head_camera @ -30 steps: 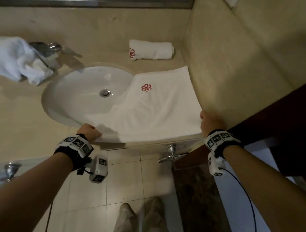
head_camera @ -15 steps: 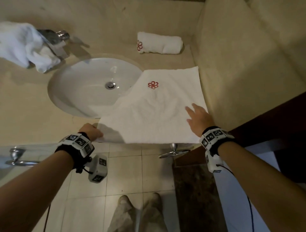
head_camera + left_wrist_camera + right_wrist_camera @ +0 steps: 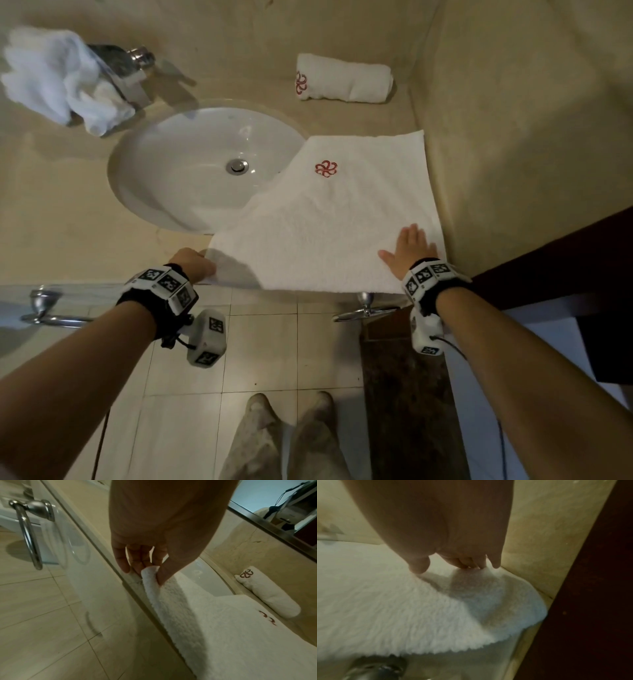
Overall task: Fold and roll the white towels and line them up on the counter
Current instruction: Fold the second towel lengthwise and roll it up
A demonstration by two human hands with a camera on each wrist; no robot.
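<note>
A white towel (image 3: 325,226) with a red flower emblem lies spread flat on the beige counter (image 3: 51,219), its left part hanging over the sink (image 3: 191,164). My left hand (image 3: 193,263) pinches the towel's near left corner (image 3: 150,573) between thumb and fingers at the counter edge. My right hand (image 3: 409,248) lies flat on the towel near its near right corner, fingers straight and pressing the cloth (image 3: 471,588). A rolled white towel (image 3: 344,82) with the same emblem lies at the back of the counter by the wall; it also shows in the left wrist view (image 3: 267,592).
A crumpled white towel (image 3: 58,78) hangs over the chrome faucet (image 3: 126,72) at the back left. The side wall (image 3: 513,137) stands right against the towel's right edge. Chrome towel bars (image 3: 363,308) stick out below the counter front, above the tiled floor.
My right hand let go of the towel's right corner and moved onto the cloth, where it now lies flat. The towel lies smoother. My left hand has kept its pinch on the left corner.
</note>
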